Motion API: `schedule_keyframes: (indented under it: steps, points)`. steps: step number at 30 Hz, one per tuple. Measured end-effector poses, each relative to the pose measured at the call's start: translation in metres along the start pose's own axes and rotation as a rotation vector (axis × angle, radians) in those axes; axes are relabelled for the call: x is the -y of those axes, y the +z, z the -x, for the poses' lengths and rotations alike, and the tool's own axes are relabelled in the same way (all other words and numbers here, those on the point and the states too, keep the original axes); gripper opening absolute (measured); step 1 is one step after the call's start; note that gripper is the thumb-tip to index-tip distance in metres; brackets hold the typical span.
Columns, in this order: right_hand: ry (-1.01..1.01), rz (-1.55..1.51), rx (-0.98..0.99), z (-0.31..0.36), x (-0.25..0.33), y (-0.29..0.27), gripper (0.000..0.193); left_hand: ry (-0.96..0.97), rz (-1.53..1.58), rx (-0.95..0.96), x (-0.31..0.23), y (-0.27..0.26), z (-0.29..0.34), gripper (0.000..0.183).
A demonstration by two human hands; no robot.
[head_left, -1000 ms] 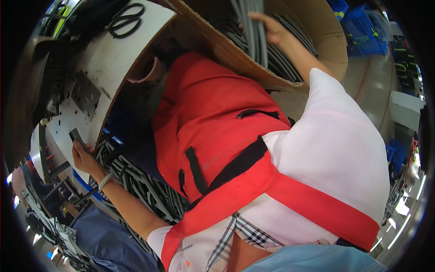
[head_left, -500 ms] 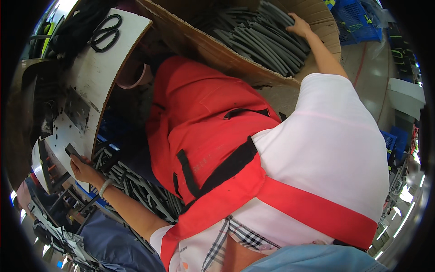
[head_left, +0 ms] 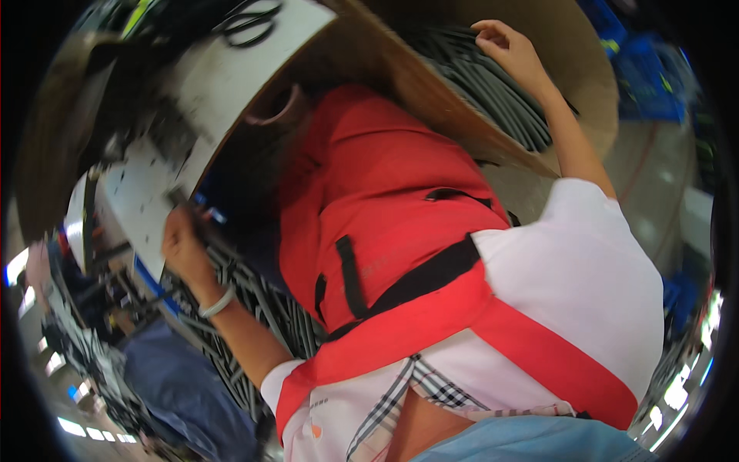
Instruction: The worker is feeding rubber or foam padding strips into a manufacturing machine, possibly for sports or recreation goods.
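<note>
My left hand [head_left: 185, 245] is closed around a short dark grey strip [head_left: 178, 197], blurred by motion, beside the edge of the white worktop [head_left: 231, 81]. Below that hand lie several long grey strips [head_left: 265, 308], loosely heaped. At the upper right, my right hand [head_left: 514, 55] hangs over a cardboard carton [head_left: 443, 81], its fingers bent and apart, with no piece plainly in them. Under it, many grey tube-like strips [head_left: 504, 100] lie side by side in the carton. Whether the fingertips touch them cannot be made out.
Black-handled scissors [head_left: 250, 25] lie on the worktop's far end, with small dark scraps nearby. A pinkish round container [head_left: 279, 106] stands between worktop and carton. Blue crates [head_left: 650, 77] are at the far right. Dark blue cloth [head_left: 181, 377] hangs at the lower left.
The whole view has shifted, with the scene moving right. My right hand's fingers have come away from the grey strip they were at. My left hand still holds its strip.
</note>
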State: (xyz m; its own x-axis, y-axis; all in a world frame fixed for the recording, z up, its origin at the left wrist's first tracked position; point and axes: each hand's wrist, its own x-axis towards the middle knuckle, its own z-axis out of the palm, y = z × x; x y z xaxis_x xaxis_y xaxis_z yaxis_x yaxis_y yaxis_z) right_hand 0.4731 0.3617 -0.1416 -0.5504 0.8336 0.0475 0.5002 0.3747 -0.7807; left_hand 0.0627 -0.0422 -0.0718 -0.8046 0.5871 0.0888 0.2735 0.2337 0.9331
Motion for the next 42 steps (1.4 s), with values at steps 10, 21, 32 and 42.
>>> schedule_keyframes:
  steps: [10, 21, 32, 42]
  points:
    - [-0.237, -0.458, 0.685, 0.108, 0.166, 0.192, 0.031, 0.790, -0.256, 0.219, -0.052, 0.119, 0.064, 0.025]
    - [-0.392, 0.097, 1.187, 0.071, 0.174, 0.142, 0.036, -0.072, -0.027, 0.686, -0.003, 0.031, 0.083, 0.028]
    - [-0.751, 0.210, 0.905, 0.027, 0.288, 0.162, 0.038, 0.169, -0.190, 0.535, -0.058, 0.002, 0.035, 0.027]
    - [-0.994, 0.415, 0.306, -0.088, 0.344, 0.206, 0.043, 0.306, -0.290, 0.075, -0.053, -0.009, -0.086, 0.032]
